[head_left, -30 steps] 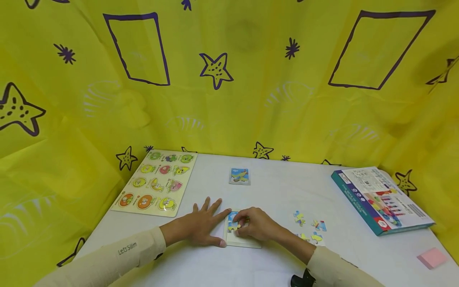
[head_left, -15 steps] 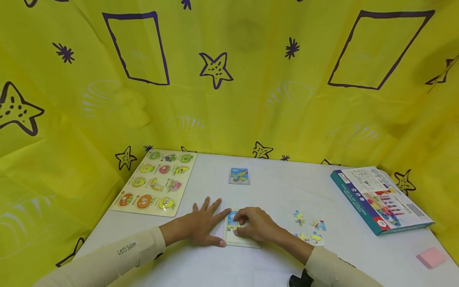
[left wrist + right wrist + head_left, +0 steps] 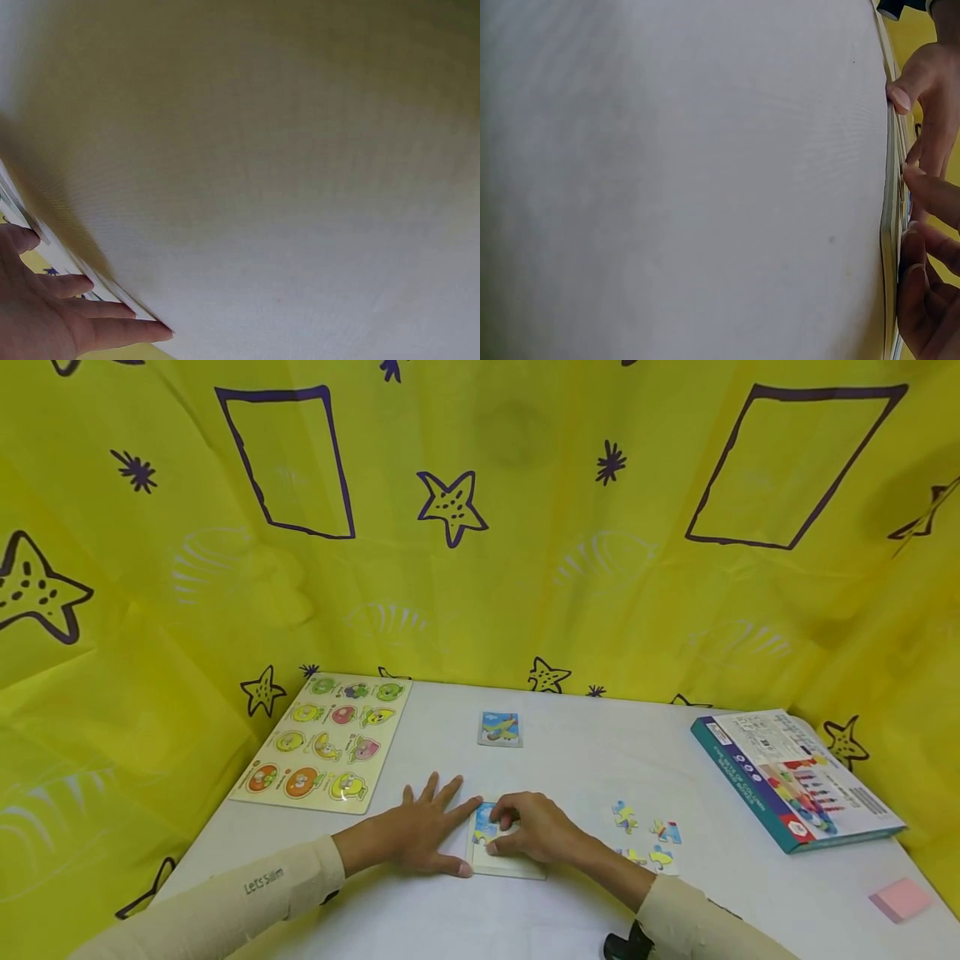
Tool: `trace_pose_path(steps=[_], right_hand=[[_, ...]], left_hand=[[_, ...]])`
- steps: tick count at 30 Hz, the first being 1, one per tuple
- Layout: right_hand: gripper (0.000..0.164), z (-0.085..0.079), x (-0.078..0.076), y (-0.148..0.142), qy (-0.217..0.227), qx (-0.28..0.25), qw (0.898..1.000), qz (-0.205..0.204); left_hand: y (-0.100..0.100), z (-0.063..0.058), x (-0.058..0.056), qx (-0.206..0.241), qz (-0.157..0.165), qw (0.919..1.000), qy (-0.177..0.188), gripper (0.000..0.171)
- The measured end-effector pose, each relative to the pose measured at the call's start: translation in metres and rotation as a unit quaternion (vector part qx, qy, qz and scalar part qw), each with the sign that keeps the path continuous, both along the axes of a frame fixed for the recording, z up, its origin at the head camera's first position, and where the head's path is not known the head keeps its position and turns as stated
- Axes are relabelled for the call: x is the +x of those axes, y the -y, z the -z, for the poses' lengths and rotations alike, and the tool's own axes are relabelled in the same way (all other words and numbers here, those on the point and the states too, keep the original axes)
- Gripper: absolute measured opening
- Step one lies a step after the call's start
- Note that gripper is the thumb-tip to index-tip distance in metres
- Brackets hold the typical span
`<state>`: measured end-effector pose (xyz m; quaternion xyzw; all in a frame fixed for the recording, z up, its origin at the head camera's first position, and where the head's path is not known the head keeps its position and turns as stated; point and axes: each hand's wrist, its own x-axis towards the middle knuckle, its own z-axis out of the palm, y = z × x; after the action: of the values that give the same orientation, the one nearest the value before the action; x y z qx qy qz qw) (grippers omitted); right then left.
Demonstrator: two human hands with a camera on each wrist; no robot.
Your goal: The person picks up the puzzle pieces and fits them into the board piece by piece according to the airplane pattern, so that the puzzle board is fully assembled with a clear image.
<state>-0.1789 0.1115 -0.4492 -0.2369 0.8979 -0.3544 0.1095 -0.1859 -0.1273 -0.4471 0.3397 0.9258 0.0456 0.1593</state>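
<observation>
A small pale puzzle tray (image 3: 510, 867) lies on the table in the head view, with blue-sky jigsaw pieces (image 3: 482, 825) along its left side. My left hand (image 3: 420, 832) rests spread and flat on the table, its index fingertip and thumb at the tray's left edge. Curled over the tray, my right hand (image 3: 536, 829) has its index finger and thumb around a puzzle piece, mostly hidden by the fingers. In the right wrist view the tray's edge (image 3: 889, 187) shows side-on beside the fingers. Several loose jigsaw pieces (image 3: 662, 857) lie to the right of the right forearm.
A finished airplane picture puzzle (image 3: 500, 728) lies beyond the hands. A fruit puzzle board (image 3: 322, 743) occupies the back left. At the right are a flat teal-edged box (image 3: 798, 777) and a pink block (image 3: 900, 900). A yellow patterned curtain (image 3: 510, 577) surrounds the white table.
My right fingers make a small adjustment over the tray, and the piece under them shifts slightly. My left hand stays in place.
</observation>
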Motion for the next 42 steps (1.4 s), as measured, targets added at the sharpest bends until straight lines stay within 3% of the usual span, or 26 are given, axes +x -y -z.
trace_pose_path(steps=[13, 26, 34, 42], right_hand=[[0.025, 0.000, -0.001, 0.001, -0.029, 0.010, 1.000, -0.005], [0.022, -0.001, -0.002, -0.004, -0.033, 0.002, 0.999, -0.017], [0.021, 0.001, -0.003, -0.004, -0.033, -0.006, 0.999, -0.022], [0.020, 0.003, -0.003, -0.004, -0.032, -0.004, 0.999, -0.020]], left_hand=[[0.002, -0.001, 0.005, 0.009, 0.016, 0.9997, -0.014, 0.095], [-0.001, -0.002, 0.010, 0.006, 0.043, 0.9987, -0.027, 0.084], [0.000, -0.001, 0.015, 0.004, 0.078, 0.9951, -0.062, 0.072], [0.001, 0.001, 0.017, 0.002, 0.082, 0.9946, -0.063, 0.071]])
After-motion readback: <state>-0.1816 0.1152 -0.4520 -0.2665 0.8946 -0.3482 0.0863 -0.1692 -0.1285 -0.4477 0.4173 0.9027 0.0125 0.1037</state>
